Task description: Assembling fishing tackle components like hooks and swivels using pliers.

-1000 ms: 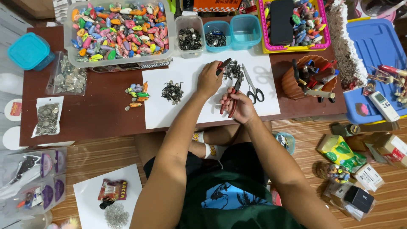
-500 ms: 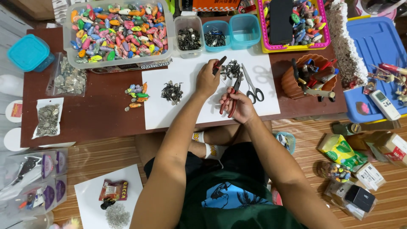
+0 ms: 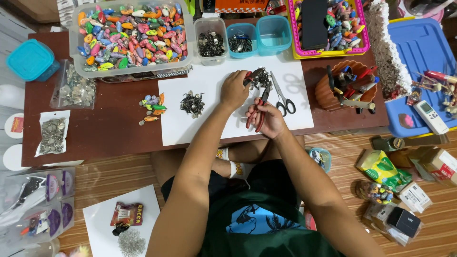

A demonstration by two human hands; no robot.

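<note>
Clear tub [image 3: 76,43] of colourful lures [image 3: 133,33]

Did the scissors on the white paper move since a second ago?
No. The scissors lie in the same spot on the white paper, just right of the red-handled pliers in the right hand.

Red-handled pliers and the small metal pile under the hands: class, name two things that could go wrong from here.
1. The red-handled pliers in the right hand work close to the left hand, so fingers could get pinched.
2. The grey-handled scissors lie beside the right hand; a wrist could knock them or scatter the small metal pile.
</note>
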